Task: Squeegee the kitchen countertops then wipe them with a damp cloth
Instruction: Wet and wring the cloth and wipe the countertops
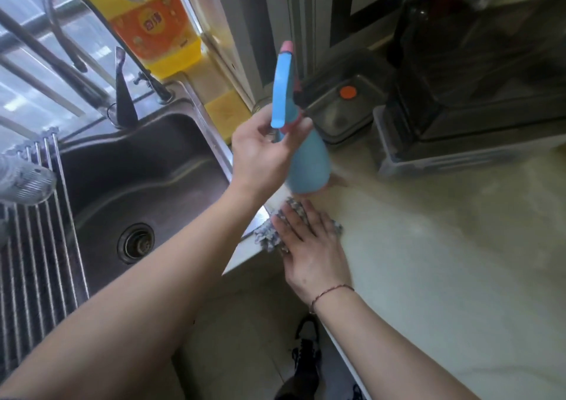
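Left hand [260, 151] is gripping the spray bottle [306, 157], right hand [309, 246] is pressing flat on the cloth [269, 237]; overspray risks wetting far appliances.

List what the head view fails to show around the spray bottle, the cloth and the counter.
- Spray bottle: nozzle and trigger blurred; left hand covers its neck.
- Cloth: mostly under the right hand.
- Dark appliance: blurred and cut by the top edge.
- Yellow bottle: top cut off.
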The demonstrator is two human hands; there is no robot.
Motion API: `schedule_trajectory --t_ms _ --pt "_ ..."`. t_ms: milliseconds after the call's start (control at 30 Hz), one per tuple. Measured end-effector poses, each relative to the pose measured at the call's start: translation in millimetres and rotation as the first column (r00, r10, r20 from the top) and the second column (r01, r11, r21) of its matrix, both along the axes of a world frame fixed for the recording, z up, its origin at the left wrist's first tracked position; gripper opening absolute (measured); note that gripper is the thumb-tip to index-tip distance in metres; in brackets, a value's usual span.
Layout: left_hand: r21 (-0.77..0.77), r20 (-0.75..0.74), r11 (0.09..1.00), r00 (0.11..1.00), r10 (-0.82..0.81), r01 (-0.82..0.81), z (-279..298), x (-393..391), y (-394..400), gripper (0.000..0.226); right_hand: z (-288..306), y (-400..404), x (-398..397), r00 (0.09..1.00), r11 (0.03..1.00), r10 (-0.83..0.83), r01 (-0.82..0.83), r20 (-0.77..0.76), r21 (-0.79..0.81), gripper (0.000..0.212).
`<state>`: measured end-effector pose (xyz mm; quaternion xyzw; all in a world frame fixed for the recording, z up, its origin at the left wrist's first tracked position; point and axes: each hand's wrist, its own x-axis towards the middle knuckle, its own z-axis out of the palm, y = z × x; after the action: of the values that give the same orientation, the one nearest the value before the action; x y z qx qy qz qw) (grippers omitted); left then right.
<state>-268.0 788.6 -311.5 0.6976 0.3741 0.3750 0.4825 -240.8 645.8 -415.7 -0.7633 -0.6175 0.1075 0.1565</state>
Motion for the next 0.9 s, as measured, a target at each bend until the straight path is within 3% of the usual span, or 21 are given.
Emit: schedule_trajectory --t_ms 133,267,367,433,500,567,767,833,900 --pt "-0.005 0.134 1.000 0.991 0.027 -0.026 25 -12 17 0.019 -7 8 15 0.995 0.998 0.048 -0.046 0.089 -0.031 0.055" --pt "0.001 0.177 1.000 0.984 0.030 -0.031 51 -31 38 0.043 -2 18 71 0.957 0.955 -0.276 0.283 0.092 -0.086 0.060" --pt "0.034 0.155 0.998 0.987 0.053 -0.059 58 -41 45 0.044 6 34 53 0.903 0.903 -0.423 0.427 0.072 -0.056 0.058" --pt "0.041 0.139 0.995 0.987 0.085 -0.091 58 -45 47 0.042 9 52 23 0.943 0.942 -0.333 0.333 0.006 -0.030 0.055" --pt "0.047 0.112 0.992 0.987 0.114 -0.120 57 -46 47 0.038 10 69 4 0.993 0.984 -0.121 0.120 0.001 -0.134 0.054" --pt "0.058 0.097 0.989 0.987 0.128 -0.134 57 -48 47 0.032 6 85 6 0.999 0.986 -0.022 0.027 0.032 -0.166 0.057" --pt "0.097 0.074 0.994 0.996 0.039 -0.046 53 -42 38 0.018 4 83 16 1.000 0.987 0.009 -0.011 -0.014 -0.158 0.055" --pt "0.116 0.080 0.993 0.997 -0.011 0.001 52 -38 35 0.017 4 47 16 1.000 0.991 -0.010 0.010 0.000 -0.136 0.057" --pt "0.128 0.103 0.991 0.993 -0.057 0.044 50 -37 31 0.015 5 -1 13 0.993 0.996 -0.082 0.079 -0.086 -0.036 0.049"
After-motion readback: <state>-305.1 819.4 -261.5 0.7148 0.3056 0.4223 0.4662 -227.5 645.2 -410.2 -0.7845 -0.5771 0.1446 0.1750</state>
